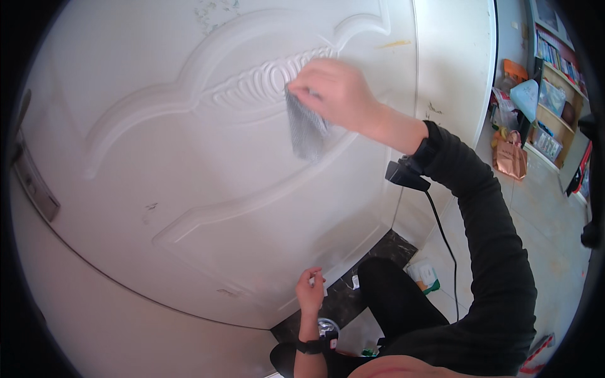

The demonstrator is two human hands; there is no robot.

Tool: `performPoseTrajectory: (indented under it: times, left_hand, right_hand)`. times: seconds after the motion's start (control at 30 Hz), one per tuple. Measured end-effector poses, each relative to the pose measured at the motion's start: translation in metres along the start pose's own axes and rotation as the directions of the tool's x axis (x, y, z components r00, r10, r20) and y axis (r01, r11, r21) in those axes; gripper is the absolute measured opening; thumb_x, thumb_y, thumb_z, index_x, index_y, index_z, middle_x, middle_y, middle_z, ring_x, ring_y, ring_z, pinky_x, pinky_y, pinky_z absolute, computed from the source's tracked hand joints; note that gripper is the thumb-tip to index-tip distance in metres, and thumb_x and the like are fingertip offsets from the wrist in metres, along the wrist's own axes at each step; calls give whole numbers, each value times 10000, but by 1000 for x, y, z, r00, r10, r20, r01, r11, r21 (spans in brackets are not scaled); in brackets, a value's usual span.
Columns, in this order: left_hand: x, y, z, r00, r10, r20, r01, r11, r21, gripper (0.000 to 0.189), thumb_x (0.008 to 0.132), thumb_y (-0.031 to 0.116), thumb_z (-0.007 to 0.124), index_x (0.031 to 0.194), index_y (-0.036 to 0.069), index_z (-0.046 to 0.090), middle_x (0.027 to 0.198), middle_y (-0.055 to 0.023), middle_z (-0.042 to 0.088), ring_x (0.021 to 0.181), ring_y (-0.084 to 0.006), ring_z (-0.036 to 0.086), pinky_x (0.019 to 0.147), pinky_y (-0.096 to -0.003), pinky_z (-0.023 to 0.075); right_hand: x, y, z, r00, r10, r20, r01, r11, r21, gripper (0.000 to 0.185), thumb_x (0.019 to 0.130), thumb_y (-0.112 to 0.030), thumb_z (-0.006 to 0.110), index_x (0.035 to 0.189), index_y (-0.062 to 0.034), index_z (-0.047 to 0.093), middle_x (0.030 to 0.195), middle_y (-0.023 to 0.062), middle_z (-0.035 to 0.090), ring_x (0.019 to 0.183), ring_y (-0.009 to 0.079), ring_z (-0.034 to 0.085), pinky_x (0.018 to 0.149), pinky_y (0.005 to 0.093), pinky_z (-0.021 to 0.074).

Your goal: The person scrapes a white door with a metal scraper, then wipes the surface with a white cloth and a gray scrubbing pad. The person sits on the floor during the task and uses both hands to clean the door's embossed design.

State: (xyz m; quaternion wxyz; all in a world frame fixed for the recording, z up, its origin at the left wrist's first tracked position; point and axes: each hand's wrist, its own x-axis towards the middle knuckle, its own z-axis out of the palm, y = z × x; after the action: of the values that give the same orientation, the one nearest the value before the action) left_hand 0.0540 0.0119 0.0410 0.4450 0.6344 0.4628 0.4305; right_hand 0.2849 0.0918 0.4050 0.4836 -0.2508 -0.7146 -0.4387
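A white moulded door (227, 160) fills the left and middle of the head view, with dark scuff marks and a yellowish streak on it. Up at its carved oval ornament, my right hand (335, 92) pinches the top edge of a thin grey mesh-like sheet (305, 130). The sheet hangs down in front of the door panel; whether it touches the door I cannot tell. Low down by the door's bottom edge is my left hand (310, 288), fingers curled, with something small and pale perhaps between them.
A metal door handle plate (38, 179) is at the far left. Below lies a dark marble threshold (347, 293), with a round container (327, 326) beside my left wrist. A white and green packet (424, 276) lies on the tiles. Shelves (555, 104) and a copper-coloured bag (510, 158) stand at right.
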Motion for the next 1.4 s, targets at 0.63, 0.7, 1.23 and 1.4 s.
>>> performPoseTrajectory:
  times: [0.63,0.7,1.23,1.4]
  left_hand:
    - [2,-5,2,999,49,0,-49,997,52,144,919,153,578,993,54,653,809,-80,661,698,-155,672,606,-274,514]
    - [1,-5,3,999,54,3,-55,995,83,149,918,156,578,996,55,653,819,-89,667,703,-164,676,628,-281,523]
    - [-3,4,-15,999,35,-15,-35,999,12,152,912,118,582,1026,44,649,864,-93,665,716,-155,665,636,-278,526]
    - [-4,7,-19,999,41,-22,-40,998,39,146,912,115,582,1020,44,650,839,-92,662,711,-157,665,626,-282,525]
  right_hand:
    - [-16,-16,8,999,-15,45,17,1000,-27,95,703,-50,705,779,-100,676,756,-2,555,726,157,581,574,290,498]
    - [-20,-15,7,999,38,-4,-38,998,-42,90,718,-46,702,789,-98,684,771,-1,570,708,160,582,562,278,492]
    - [-5,-30,17,938,312,-152,-301,949,89,73,769,-41,715,833,-65,691,832,44,633,725,210,602,602,289,483]
    - [-5,-24,19,947,287,-147,-274,956,102,50,747,-35,690,765,-74,666,796,45,606,685,231,597,590,322,486]
